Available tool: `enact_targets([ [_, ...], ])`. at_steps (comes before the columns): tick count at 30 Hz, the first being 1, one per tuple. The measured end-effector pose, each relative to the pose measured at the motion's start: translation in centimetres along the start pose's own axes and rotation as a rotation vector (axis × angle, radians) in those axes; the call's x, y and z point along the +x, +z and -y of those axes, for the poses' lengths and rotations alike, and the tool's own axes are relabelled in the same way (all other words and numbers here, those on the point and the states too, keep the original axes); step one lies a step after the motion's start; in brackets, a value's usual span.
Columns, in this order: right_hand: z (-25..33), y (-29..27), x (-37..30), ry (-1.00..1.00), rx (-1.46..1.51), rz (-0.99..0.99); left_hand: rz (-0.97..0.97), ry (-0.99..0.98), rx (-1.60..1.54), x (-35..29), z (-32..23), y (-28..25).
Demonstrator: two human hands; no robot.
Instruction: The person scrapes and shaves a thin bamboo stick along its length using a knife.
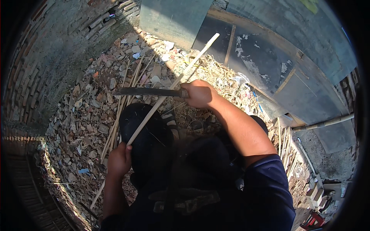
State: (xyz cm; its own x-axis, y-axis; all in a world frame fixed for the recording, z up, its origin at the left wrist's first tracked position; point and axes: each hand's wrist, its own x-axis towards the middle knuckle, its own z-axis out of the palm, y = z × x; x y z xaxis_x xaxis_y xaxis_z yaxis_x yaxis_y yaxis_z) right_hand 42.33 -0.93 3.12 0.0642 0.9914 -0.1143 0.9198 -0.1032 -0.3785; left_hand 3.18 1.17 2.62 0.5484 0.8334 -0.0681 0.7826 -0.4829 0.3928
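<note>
My left hand (119, 159) is closed round the lower end of a long pale bamboo strip (197, 60). The strip slants up and to the right, passing over my left knee (138, 117). In my right hand (199, 93) is the handle of a machete (148, 91), its dark blade pointing left. Blade and strip cross just left of my right fist; whether the edge touches the strip I cannot tell. Several more bamboo strips (113, 134) lie on the ground beside my left leg, partly hidden by the knee and left hand.
Rubble and litter (88, 127) cover the ground, with pale shavings (216, 71) ahead. A brick wall (58, 65) rises at left, and dark panels (246, 54) lean at the far right. Another bundle of strips (285, 142) lies right of my arm. A red object (313, 220) sits lower right.
</note>
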Motion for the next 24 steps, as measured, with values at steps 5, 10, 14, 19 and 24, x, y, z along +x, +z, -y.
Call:
enact_targets([
  [5, -4.2, 0.6, 1.0, 0.202, 0.204, -0.032, -0.016, 0.003, -0.007, 0.3, -1.2, -0.4],
  [10, -1.1, -0.2, 0.2, 0.096, 0.088, -0.011, -0.016, 0.072, -0.099, 0.1, -0.2, -0.3],
  [14, -4.0, 0.5, 0.3, 0.105, 0.088, -0.023, -0.014, 0.034, -0.087, -0.4, -0.7, 0.0],
  [19, -4.4, 0.1, 0.7, 0.219, 0.132, -0.12, 0.011, 0.081, -0.11, 0.5, -0.2, -0.4],
  [24, -1.4, -0.7, 0.0, 0.013, 0.039, -0.025, -0.026, 0.078, -0.146, 0.1, 0.2, 0.2],
])
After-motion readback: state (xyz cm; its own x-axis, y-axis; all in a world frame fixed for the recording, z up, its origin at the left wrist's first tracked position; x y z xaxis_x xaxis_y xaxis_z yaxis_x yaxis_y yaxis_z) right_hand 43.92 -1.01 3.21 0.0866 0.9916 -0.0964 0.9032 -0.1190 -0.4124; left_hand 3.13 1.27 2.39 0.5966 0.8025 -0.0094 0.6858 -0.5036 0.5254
